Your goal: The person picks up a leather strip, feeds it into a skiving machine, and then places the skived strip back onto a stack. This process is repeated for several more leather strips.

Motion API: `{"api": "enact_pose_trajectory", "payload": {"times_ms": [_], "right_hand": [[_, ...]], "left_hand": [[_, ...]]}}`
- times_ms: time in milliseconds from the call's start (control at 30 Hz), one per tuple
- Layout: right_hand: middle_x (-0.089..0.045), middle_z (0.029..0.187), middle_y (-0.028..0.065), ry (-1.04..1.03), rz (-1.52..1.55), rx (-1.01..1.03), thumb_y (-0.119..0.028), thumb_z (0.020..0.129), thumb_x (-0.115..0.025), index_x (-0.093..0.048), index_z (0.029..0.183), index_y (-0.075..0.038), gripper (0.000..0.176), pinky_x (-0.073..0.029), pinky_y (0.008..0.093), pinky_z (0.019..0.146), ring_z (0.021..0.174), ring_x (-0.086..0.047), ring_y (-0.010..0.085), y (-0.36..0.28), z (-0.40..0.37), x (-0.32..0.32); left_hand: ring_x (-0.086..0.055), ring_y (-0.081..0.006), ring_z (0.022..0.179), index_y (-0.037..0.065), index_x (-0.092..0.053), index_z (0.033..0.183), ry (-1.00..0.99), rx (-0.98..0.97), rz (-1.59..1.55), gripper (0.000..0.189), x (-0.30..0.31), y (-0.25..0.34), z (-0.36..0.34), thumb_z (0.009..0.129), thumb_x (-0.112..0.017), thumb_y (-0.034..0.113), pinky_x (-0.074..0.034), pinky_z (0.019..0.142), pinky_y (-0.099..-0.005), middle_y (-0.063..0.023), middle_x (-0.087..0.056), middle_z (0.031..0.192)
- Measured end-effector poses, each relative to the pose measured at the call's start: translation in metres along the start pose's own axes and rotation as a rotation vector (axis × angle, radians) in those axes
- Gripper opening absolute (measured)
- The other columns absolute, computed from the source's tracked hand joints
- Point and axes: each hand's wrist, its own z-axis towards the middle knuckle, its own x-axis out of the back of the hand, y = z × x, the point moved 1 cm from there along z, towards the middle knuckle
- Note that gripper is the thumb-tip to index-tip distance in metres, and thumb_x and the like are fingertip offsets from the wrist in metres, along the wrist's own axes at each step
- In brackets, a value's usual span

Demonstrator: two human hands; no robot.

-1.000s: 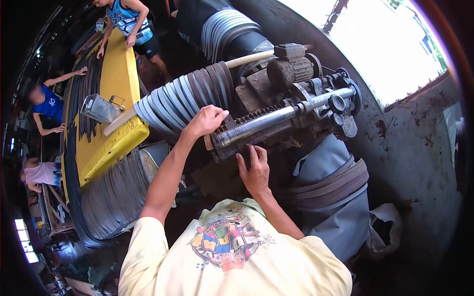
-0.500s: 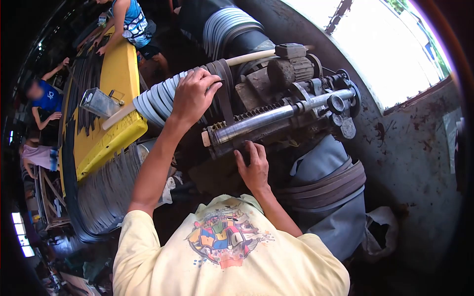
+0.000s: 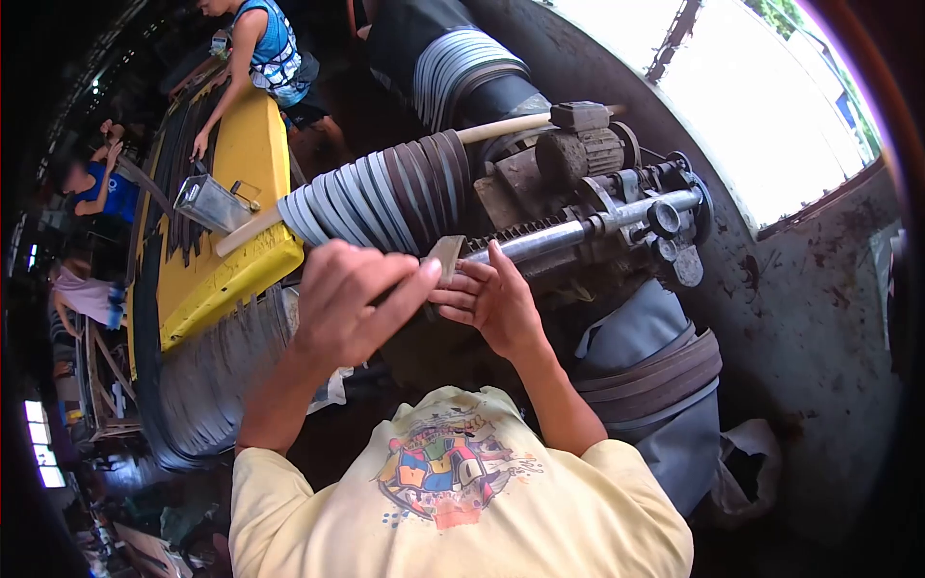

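My left hand is closed, pinching the end of a flat grey-brown strip between thumb and fingers. Beside it, my right hand is held palm up with its fingers apart, fingertips right at the strip's lower edge. Both hands are in front of a motor-driven machine with a polished metal roller and a toothed row along it. Just beyond my left hand, grey and brown looped strips hang side by side on a wooden pole.
At left stands a yellow table with dark strips and a clear container. Someone in a blue top leans over it; other people are farther left. A grey roll wrapped with brown bands is at right, near the wall.
My left hand has come down and back from the hanging strips and now holds a strip end close to me. My right hand has risen from below the roller and turned palm up.
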Motion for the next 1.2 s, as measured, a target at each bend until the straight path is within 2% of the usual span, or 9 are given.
{"api": "enact_pose_trajectory", "payload": {"times_ms": [133, 300, 400, 533, 633, 867, 1000, 1067, 1200], "right_hand": [[-0.068, 0.116, 0.0201, -0.095, 0.054, -0.108, -0.066, 0.096, -0.045, -0.053, 0.122, 0.002, 0.073, -0.058, 0.0396, 0.087, 0.105, -0.069, 0.0292, -0.015, 0.015, -0.016], [-0.071, 0.106, 0.0167, -0.097, 0.03, -0.158, -0.057, 0.099, -0.049, -0.051, 0.114, -0.004, 0.055, -0.059, 0.041, 0.08, 0.099, -0.072, 0.0307, -0.017, 0.022, -0.029], [-0.07, 0.099, 0.0131, -0.072, -0.089, -0.108, -0.057, 0.1, -0.048, -0.047, 0.119, -0.007, 0.054, -0.059, 0.04, 0.076, 0.095, -0.073, 0.0295, -0.014, 0.018, -0.051], [-0.069, 0.096, 0.0102, -0.109, -0.203, -0.005, -0.05, 0.103, -0.045, -0.041, 0.126, -0.009, 0.047, -0.058, 0.041, 0.076, 0.093, -0.072, 0.0292, -0.011, 0.018, -0.088], [-0.068, 0.099, 0.0113, -0.135, -0.263, 0.03, -0.047, 0.105, -0.042, -0.04, 0.129, -0.01, 0.043, -0.058, 0.0433, 0.078, 0.094, -0.072, 0.0299, 0.006, 0.028, -0.114], [-0.067, 0.102, 0.0113, -0.243, -0.351, -0.014, -0.046, 0.106, -0.038, -0.038, 0.135, -0.012, 0.044, -0.052, 0.0441, 0.086, 0.101, -0.069, 0.0319, 0.089, 0.067, -0.16], [-0.068, 0.108, 0.0129, -0.271, -0.388, -0.072, -0.049, 0.105, -0.038, -0.045, 0.131, -0.013, 0.046, -0.047, 0.0449, 0.097, 0.11, -0.065, 0.0328, 0.15, 0.09, -0.18], [-0.068, 0.11, 0.0134, -0.256, -0.352, -0.187, -0.049, 0.103, -0.042, -0.048, 0.126, -0.01, 0.045, -0.045, 0.0458, 0.1, 0.113, -0.064, 0.0317, 0.192, 0.117, -0.185], [-0.066, 0.116, 0.0155, -0.15, -0.404, -0.32, -0.053, 0.099, -0.048, -0.051, 0.123, -0.003, 0.055, -0.044, 0.0458, 0.097, 0.116, -0.061, 0.0289, 0.246, 0.166, -0.183]], "left_hand": [[-0.057, -0.0132, 0.088, 0.018, -0.078, 0.102, 0.043, -0.125, 0.022, 0.026, 0.025, 0.028, -0.043, 0.077, -0.081, 0.017, -0.046, 0.073, -0.0298, 0.0037, -0.063, 0.103], [-0.056, -0.0114, 0.09, 0.023, -0.078, 0.1, 0.134, -0.042, -0.018, 0.025, 0.029, 0.054, -0.104, 0.076, -0.084, 0.021, -0.044, 0.079, -0.0296, 0.0078, -0.061, 0.101], [-0.056, -0.0137, 0.091, 0.021, -0.077, 0.103, 0.171, 0.102, -0.033, 0.028, 0.028, 0.068, -0.139, 0.076, -0.084, 0.016, -0.045, 0.078, -0.0312, 0.0059, -0.062, 0.103], [-0.059, -0.0248, 0.086, 0.009, -0.07, 0.112, 0.346, 0.284, -0.005, 0.031, 0.014, 0.083, -0.176, 0.082, -0.076, 0.004, -0.049, 0.07, -0.0394, -0.0079, -0.061, 0.104], [-0.062, -0.0275, 0.084, -0.003, -0.064, 0.123, 0.457, 0.628, 0.009, 0.053, 0.004, 0.096, -0.2, 0.075, -0.084, 0.009, -0.05, 0.072, -0.0387, -0.0162, -0.066, 0.109], [-0.059, -0.0183, 0.09, -0.008, -0.061, 0.128, 0.825, 1.262, -0.259, 0.051, 0.022, 0.106, -0.237, 0.08, -0.077, -0.003, -0.048, 0.079, -0.0283, -0.0127, -0.065, 0.103], [-0.058, -0.0134, 0.089, -0.007, -0.062, 0.126, 1.006, 1.457, -0.27, 0.043, 0.038, 0.103, -0.283, 0.084, -0.073, -0.009, -0.048, 0.079, -0.0257, -0.0105, -0.064, 0.105], [-0.059, -0.0103, 0.09, -0.005, -0.06, 0.128, 1.012, 1.474, -0.22, 0.041, 0.051, 0.103, -0.326, 0.088, -0.068, -0.009, -0.05, 0.084, -0.0238, -0.0066, -0.064, 0.108], [-0.059, -0.0097, 0.083, -0.001, -0.064, 0.122, 0.94, 1.563, -0.089, 0.038, 0.069, 0.108, -0.38, 0.085, -0.073, -0.007, -0.05, 0.077, -0.0233, -0.0059, -0.063, 0.101]]}}
